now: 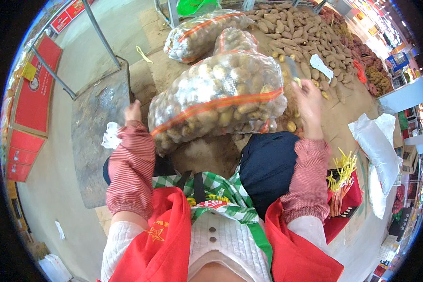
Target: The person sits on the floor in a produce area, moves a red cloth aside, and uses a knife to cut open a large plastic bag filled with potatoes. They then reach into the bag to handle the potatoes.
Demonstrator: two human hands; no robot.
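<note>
A clear sack of potatoes (218,88) with an orange stripe lies on its side before my knees. To its right, my right hand (307,97) grips a knife (292,67); the blade points up and away and is motion-blurred. My left hand (133,111) is at the sack's left end, by the dark edge of a flatbed cart (98,141). Its fingers are curled, and whether they hold anything is hidden. Loose potatoes (291,126) lie between the sack and my right hand.
Behind are a second potato sack (204,33) and a third (237,38). A pile of sweet potatoes (303,38) spreads at the back right. White bags (377,148) lie right, beyond a red box (343,211) with yellow ties (342,169). The cart's metal handle (102,33) rises left.
</note>
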